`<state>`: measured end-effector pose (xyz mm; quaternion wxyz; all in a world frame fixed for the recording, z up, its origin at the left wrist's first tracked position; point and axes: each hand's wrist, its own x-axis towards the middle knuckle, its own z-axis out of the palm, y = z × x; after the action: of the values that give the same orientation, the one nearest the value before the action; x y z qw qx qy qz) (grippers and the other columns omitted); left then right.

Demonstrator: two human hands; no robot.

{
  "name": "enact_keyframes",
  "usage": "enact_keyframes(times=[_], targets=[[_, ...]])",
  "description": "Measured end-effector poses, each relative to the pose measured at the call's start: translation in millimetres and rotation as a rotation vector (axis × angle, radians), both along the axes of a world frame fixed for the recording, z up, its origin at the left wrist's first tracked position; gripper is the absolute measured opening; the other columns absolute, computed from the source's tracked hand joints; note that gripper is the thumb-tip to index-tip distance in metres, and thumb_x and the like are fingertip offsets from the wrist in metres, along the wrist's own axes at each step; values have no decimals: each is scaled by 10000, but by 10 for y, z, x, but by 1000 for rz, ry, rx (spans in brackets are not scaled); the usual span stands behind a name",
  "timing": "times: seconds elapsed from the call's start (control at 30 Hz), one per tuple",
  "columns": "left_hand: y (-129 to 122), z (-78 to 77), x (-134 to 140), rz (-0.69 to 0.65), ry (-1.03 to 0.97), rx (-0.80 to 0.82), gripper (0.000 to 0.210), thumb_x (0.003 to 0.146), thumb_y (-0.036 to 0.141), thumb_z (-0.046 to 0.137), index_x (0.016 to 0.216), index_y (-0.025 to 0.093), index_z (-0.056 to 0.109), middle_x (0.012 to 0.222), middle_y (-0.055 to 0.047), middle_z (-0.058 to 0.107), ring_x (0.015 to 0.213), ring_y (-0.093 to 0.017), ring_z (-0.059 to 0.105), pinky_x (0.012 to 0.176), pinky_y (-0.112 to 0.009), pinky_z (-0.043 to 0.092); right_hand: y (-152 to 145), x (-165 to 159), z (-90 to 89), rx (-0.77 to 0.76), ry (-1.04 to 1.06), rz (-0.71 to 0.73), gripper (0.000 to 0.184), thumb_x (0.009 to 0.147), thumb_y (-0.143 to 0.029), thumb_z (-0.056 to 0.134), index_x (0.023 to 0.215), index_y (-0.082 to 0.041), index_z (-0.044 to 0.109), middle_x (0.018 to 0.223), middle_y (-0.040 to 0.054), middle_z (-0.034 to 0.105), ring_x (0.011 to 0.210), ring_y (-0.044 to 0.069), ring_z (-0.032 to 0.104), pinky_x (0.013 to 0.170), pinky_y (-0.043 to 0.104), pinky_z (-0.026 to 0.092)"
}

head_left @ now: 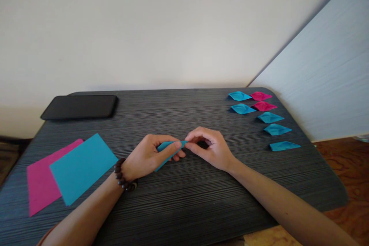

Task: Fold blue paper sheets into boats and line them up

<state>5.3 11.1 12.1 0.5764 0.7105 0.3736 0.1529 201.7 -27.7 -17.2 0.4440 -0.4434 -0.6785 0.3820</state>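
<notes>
Above the middle of the dark table, a folded piece of blue paper (165, 158) is held between both hands. My left hand (150, 153) grips its body, thumb on top and fingers curled beneath, hiding part of the folds. With thumb and forefinger, my right hand (211, 148) pinches the narrow right tip of the same paper. A dark bead bracelet (122, 177) circles the left wrist. Left of that wrist, a flat blue sheet (83, 169) partly covers a pink sheet (40, 184).
Folded paper boats stand along the table's right side, among them a blue boat (243, 108) and a pink boat (264, 106). A narrower folded blue piece (284, 146) lies nearest me there. A black phone-like slab (80, 107) rests at the back left. Behind the table (173, 111) rises a pale wall.
</notes>
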Motion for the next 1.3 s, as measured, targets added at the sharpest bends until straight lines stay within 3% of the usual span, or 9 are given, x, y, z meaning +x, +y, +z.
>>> enact_keyframes(times=[0.23,0.77,0.93,1.13,1.3], targets=[[-23,41,31,96,-15,-191,222,822,346,559,850,156,670,754,-48,726,644,-158,672,593,-266,562,17,3,15,155,-46,64,58,807,-228,614,860,-208,628,823,20,631,715,117,594,661,258,501],[31,133,34,49,63,-243,203,804,296,567,734,142,679,707,-27,712,641,-124,624,650,-227,522,6,6,-43,368,-112,130,100,814,-175,618,902,-195,659,849,38,617,746,102,596,666,231,503],[5,60,35,82,53,-212,188,796,314,582,761,152,672,725,-14,698,623,-106,601,597,-197,502,-3,-5,-32,285,-74,119,63,806,-177,624,860,-200,647,845,32,622,745,108,599,670,239,500],[-29,1,33,104,43,-103,189,797,321,585,779,154,670,718,-6,680,592,-89,574,567,-178,488,-20,1,15,-56,72,136,118,808,-214,593,909,-160,568,808,20,587,625,87,572,584,220,487],[-43,-36,42,118,52,-54,164,800,292,574,793,156,666,722,-4,680,588,-90,577,564,-178,490,-17,3,54,-104,-65,126,84,838,-206,515,801,-151,567,661,-9,563,585,84,521,562,208,430]])
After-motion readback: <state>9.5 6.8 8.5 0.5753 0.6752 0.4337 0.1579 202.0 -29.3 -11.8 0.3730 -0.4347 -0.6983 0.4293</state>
